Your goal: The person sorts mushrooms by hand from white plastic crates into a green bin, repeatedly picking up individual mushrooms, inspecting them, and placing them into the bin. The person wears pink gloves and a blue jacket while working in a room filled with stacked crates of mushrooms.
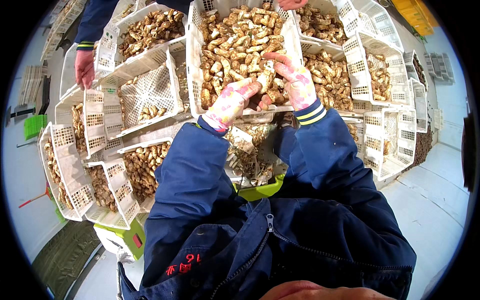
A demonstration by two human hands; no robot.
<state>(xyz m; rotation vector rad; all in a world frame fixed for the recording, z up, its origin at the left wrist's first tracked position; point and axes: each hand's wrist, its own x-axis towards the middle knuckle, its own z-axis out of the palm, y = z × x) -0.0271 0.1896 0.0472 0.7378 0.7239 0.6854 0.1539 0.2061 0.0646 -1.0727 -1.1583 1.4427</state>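
Observation:
Both my hands wear floral-patterned fingerless coverings and meet over a large white crate (194, 60) heaped with brown and pale mushrooms. One thick, pale-stemmed mushroom (267, 75) stands upright between them. My left hand (233, 100) pinches its lower side with the fingertips. My right hand (296, 82) is closed around its other side, fingers bent over toward the top. Part of the grip is hidden behind the mushroom. More loose mushrooms (245, 37) lie just beyond and beneath my fingers.
White mesh crates of mushrooms surround me, including a sparsely filled crate (150, 95) at left and stacked crates (395, 135) at right. Below my hands sits a bin of scraps (252, 160) with a green rim (260, 191). A co-worker's hand (84, 69) reaches in left; another hand (291, 4) shows at top.

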